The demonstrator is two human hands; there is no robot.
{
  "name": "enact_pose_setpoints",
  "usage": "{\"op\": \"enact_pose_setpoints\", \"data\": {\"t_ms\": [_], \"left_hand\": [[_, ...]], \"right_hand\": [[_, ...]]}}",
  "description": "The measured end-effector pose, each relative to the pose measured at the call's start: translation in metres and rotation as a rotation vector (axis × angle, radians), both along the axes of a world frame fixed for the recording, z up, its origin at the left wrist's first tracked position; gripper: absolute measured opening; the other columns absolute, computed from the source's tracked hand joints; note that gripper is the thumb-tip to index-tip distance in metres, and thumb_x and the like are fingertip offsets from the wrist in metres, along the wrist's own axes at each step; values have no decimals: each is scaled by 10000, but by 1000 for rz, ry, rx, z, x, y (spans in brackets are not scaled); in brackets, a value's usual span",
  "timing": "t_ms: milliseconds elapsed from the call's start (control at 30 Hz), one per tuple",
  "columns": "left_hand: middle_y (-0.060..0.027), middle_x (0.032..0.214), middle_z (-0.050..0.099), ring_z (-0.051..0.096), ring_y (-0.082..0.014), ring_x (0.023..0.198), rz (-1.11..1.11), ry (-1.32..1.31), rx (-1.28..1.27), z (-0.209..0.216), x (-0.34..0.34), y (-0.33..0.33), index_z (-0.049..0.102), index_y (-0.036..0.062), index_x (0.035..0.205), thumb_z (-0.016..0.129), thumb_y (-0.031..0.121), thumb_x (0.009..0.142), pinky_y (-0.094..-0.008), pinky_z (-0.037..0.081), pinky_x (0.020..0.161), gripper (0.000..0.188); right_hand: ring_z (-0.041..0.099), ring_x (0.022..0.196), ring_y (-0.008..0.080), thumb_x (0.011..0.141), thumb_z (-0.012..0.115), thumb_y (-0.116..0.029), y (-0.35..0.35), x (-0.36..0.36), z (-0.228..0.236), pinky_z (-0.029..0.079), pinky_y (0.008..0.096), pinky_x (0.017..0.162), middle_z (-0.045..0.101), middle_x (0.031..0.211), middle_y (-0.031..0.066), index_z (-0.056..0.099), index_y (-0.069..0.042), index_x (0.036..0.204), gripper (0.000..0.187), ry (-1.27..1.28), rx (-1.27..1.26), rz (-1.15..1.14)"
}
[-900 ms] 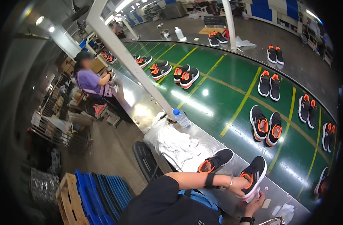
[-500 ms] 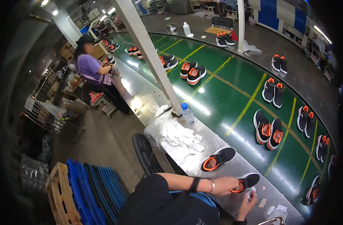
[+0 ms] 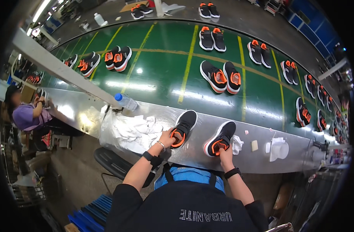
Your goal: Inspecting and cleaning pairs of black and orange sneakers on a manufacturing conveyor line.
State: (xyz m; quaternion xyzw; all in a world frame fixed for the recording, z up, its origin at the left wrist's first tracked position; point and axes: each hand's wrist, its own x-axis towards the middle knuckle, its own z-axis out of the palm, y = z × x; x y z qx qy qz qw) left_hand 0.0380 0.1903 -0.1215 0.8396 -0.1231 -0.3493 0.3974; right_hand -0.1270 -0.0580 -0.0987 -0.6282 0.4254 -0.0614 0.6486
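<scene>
The person's left hand [image 3: 166,139] pinches the heel collar of the left shoe [image 3: 188,119] between its fingers; the right hand [image 3: 226,155] grips the right shoe [image 3: 224,132] at its heel opening, its fingertips partly hidden inside. Both shoes stand apart, toes away from the person, at the metal surface [image 3: 262,159]; whether their soles touch it, I cannot tell.

Crumpled white cloth [image 3: 130,129] crowds the left shoe's outer side, with a clear, blue-capped bottle [image 3: 126,102] behind it. A rumpled white wad [image 3: 237,145] lies just beside the right shoe, then a flat beige block [image 3: 254,145]. A slanting white post [image 3: 68,71] cuts across the glossy green belt [image 3: 165,87], which carries more shoe pairs.

The shoes have dark, matte uppers, vivid orange linings, rounded toes and thick white soles; the surface is smooth and reflective.
</scene>
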Motion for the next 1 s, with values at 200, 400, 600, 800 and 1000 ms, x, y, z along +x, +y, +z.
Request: {"op": "enact_pose_setpoints", "data": {"t_ms": [200,400,600,800,1000], "left_hand": [[-88,949,578,578,-174,817,368,721,-539,13,-16,5,483,-10,1114,458,-3,699,-266,465,712,416],[-109,948,545,538,-211,860,328,590,-562,29,-30,-17,425,-11,1191,495,54,689,-294,427,789,511],[-241,1065,338,376,-351,1000,82,-467,-231,66,-61,-59,184,-11,1333,658,193,624,-391,324,908,877],[-256,1113,322,346,-382,1051,143,-462,-223,67,-64,-62,86,-65,1314,697,193,611,-417,305,926,967],[-237,1114,341,354,-363,1042,173,-463,-272,67,-68,-59,124,-60,1306,709,171,585,-412,307,921,957]], "right_hand": [[503,993,167,756,432,75,9,-11,26,380,280,894,515,1068,88,402,9,1189,439,-148,13,11],[505,993,155,779,456,23,22,2,51,379,264,880,519,1079,98,384,15,1219,445,-187,-84,190],[510,1005,170,804,478,-18,30,2,19,392,271,868,521,1089,120,343,15,1245,462,-182,-167,166],[500,1026,174,834,493,-46,28,0,15,383,268,883,511,1105,126,338,22,1247,447,-158,-61,113],[473,1067,173,774,413,86,32,-4,12,348,264,924,485,1147,122,328,24,1258,495,-221,-23,78]]}}
